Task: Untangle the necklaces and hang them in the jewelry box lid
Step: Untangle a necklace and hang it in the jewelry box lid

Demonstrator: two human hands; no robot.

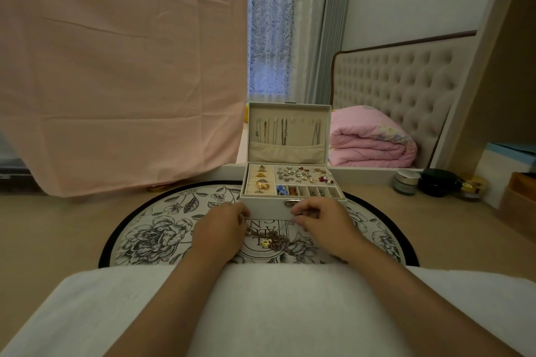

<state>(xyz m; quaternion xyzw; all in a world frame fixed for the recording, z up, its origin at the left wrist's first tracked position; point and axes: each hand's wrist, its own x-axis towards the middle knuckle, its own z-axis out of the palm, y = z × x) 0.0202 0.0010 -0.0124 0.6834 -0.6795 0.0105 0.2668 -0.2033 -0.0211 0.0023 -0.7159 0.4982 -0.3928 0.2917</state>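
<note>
A white jewelry box (266, 209) stands open on a round floral mat (162, 229). Its upright lid (290, 130) has several necklaces hanging from hooks above a fabric pocket. A tangled clump of necklaces (274, 242) with a gold ring-shaped piece lies on the mat just in front of the box. My left hand (222, 226) sits left of the clump, fingers curled and pinching a chain. My right hand (322, 222) is to the right, fingers curled and pinching a thin chain near the box front.
The box tray (304, 180) holds rings, earrings and small charms. Cosmetic jars (406, 181) and a dark round case (439, 181) stand at the right. A pink cloth (116, 66) hangs at the left. A white towel (261, 313) covers my lap.
</note>
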